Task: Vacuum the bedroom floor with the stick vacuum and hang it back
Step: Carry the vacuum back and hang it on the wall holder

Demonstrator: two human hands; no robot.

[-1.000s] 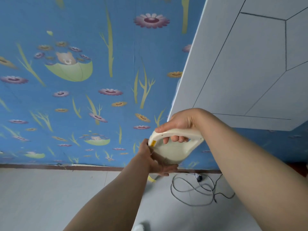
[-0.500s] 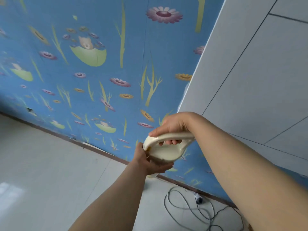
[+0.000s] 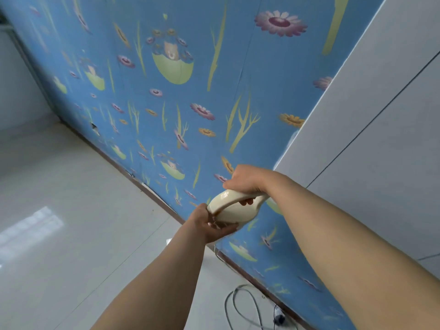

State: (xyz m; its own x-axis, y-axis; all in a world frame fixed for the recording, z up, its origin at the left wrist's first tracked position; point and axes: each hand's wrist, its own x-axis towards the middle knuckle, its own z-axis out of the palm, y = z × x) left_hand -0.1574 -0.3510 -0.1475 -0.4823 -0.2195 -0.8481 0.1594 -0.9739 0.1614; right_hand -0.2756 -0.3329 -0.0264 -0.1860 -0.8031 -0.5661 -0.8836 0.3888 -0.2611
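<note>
- Firm grip: right hand (image 3: 247,181) curls round the stick vacuum (image 3: 228,214) handle, left hand (image 3: 208,226) cups its body underneath.
- Vacuum held up close to the blue wall (image 3: 190,91).
- Likely the hang-up step; next calls for lining it onto a mount, unseen here.

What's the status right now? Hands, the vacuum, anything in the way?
Copy: right hand grips the vacuum by its handle. The left hand holds it from below. Loose cable on the floor by the wall.

Past the left hand (image 3: 210,226), the stick vacuum (image 3: 229,208) is hidden; only its handle end shows. Below that hand, the frame's bottom edge cuts off the cable (image 3: 234,306).
</note>
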